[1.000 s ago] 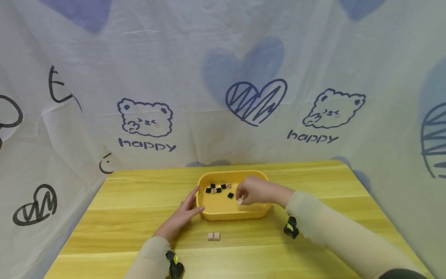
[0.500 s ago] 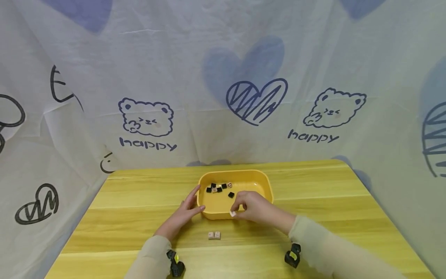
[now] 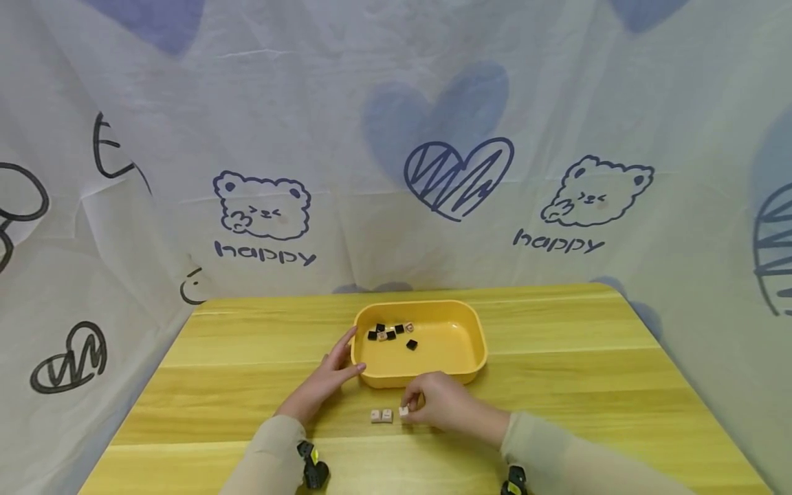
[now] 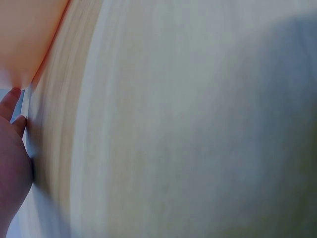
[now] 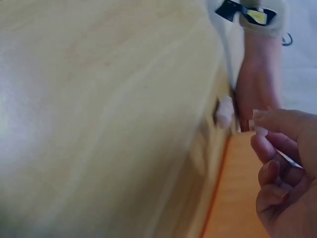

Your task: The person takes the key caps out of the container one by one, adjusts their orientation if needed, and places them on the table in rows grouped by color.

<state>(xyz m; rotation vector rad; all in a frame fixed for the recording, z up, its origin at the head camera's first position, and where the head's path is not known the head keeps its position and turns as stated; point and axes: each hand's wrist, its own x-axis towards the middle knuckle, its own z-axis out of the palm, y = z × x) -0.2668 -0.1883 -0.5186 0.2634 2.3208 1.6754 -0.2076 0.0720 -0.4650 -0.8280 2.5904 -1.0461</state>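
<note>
My right hand [image 3: 442,404] pinches a small white keycap [image 3: 403,412] between thumb and fingers, low over the table. Just left of it, two white keycaps [image 3: 381,416] stand side by side on the wood. In the right wrist view the held keycap [image 5: 260,130] peeks out at the fingertips. My left hand [image 3: 320,386] rests against the left end of a yellow tray [image 3: 448,352], its thumb at the front corner and its fingers extended along the side. The left wrist view catches only part of that hand [image 4: 14,163], touching the tray wall.
Inside the tray lie several black keycaps [image 3: 412,344] and a couple of whitish ones [image 3: 409,327], mostly toward the back left. The yellow wooden table [image 3: 557,357] ends at a printed cloth backdrop [image 3: 346,172], which also hangs at both sides.
My right hand has lifted the white keycap out of the tray and brought it over the front rim, down beside the two on the table. The left hand has stayed at the tray.
</note>
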